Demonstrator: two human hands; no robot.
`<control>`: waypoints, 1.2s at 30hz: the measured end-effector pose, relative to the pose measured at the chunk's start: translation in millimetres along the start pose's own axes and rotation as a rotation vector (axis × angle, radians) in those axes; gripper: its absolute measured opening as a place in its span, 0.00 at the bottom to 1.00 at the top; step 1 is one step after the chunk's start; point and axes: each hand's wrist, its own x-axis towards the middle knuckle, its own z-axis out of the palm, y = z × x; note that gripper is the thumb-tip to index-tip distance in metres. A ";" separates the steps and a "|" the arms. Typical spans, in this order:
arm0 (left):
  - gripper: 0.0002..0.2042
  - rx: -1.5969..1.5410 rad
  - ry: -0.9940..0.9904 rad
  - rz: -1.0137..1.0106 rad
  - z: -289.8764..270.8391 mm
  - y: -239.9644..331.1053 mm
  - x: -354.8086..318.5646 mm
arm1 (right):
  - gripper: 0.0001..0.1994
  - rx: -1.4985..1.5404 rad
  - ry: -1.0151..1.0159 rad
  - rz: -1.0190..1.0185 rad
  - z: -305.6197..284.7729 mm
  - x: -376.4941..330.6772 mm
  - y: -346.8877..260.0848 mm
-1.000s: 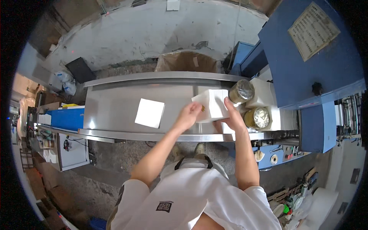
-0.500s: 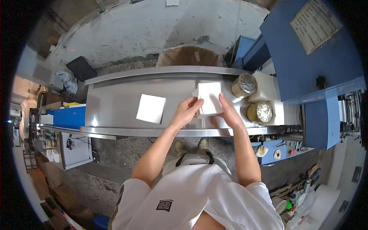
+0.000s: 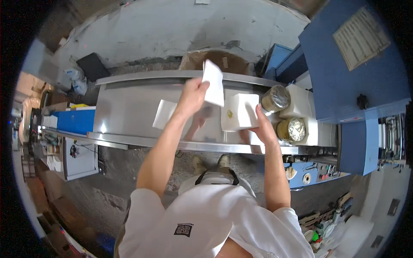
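Lifting a white sheet [image 3: 214,82] off a shiny steel bench [image 3: 129,107], seen from the head camera looking straight down. Left hand [image 3: 192,95] raised above the bench top, fingers closed on the lower left edge of the sheet, holding it up on end and clear of everything below. Right hand [image 3: 263,127] lower and to the right, fingers spread flat along the near right side of a white square pack [image 3: 240,112] lying on the bench, steadying it and gripping nothing. Small yellowish mark showing on the pack's top; too small to say what it is. Second white square [image 3: 164,113] resting flat on the steel to the left, partly hidden behind the left forearm and well apart from the pack. Two round, foil-coloured rolls [image 3: 275,98] standing on a white block [image 3: 297,103] just beside the pack, at the right end of the bench. Beyond the bench, an open brown carton [image 3: 215,60] against a pale wall; to the right, a blue machine cabinet [image 3: 344,77]. Judging by how things lie: one sheet up in the air and apparently peeled or picked from the pack, not yet set down anywhere; one square already lying apart on the left; pack under the right palm, possibly more of it left to handle.
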 end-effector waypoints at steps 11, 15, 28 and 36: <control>0.28 0.089 0.132 -0.067 33.0 -39.5 -8.9 | 0.36 -0.096 -0.039 -0.032 10.9 -4.7 -4.4; 0.32 -0.317 -0.173 -0.330 49.3 -50.9 -54.1 | 0.42 -0.234 -0.127 0.003 29.6 -3.3 -10.3; 0.40 0.275 -0.136 -0.060 91.0 -21.2 -77.9 | 0.38 0.231 -0.055 0.014 36.0 1.6 4.2; 0.30 0.243 0.059 0.220 67.3 27.0 -78.2 | 0.48 0.937 -0.380 -0.048 4.4 -17.6 1.2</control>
